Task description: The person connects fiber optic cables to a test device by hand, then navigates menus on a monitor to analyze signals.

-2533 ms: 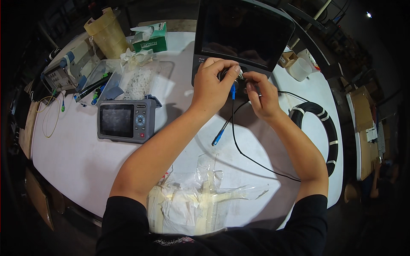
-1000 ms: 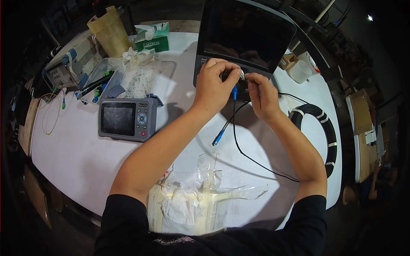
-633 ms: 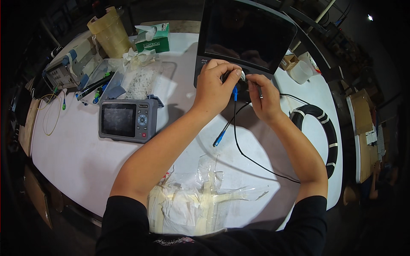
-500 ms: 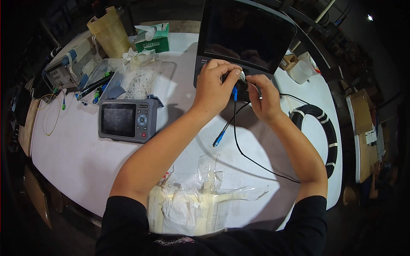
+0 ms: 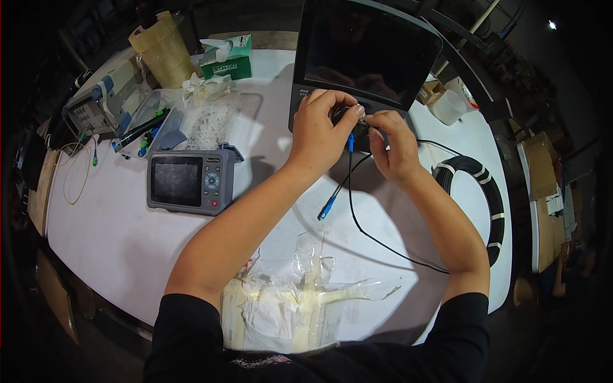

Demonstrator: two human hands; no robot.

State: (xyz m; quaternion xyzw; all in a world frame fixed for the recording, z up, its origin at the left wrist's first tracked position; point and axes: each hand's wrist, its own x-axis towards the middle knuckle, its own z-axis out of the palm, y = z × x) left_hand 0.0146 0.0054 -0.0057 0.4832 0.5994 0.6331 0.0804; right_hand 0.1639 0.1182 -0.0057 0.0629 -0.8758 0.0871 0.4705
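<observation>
My left hand (image 5: 322, 131) is at the front of a dark monitor-like device (image 5: 367, 54), its thumb and fingers closed round a small part I cannot make out. Just right of it, my right hand (image 5: 397, 145) pinches at the same spot, fingertips almost meeting my left thumb. Below my left fingers a blue fibre connector (image 5: 350, 142) points up toward the device, its black cable (image 5: 357, 220) hanging down and curving right under my right forearm. A second blue connector (image 5: 327, 208) lies loose on the table between my forearms.
A grey handheld tester (image 5: 191, 181) lies left of my left arm. Behind it are a clear plastic box (image 5: 217, 124), a tissue box (image 5: 228, 57) and tape rolls (image 5: 166, 51). A black cable coil (image 5: 497, 210) rests at the right; taped plastic (image 5: 281, 309) lies near me.
My fingertips have shifted slightly at the device. The whitish piece between them shows less than before. Both arms, the blue connectors and the cable are almost where they were.
</observation>
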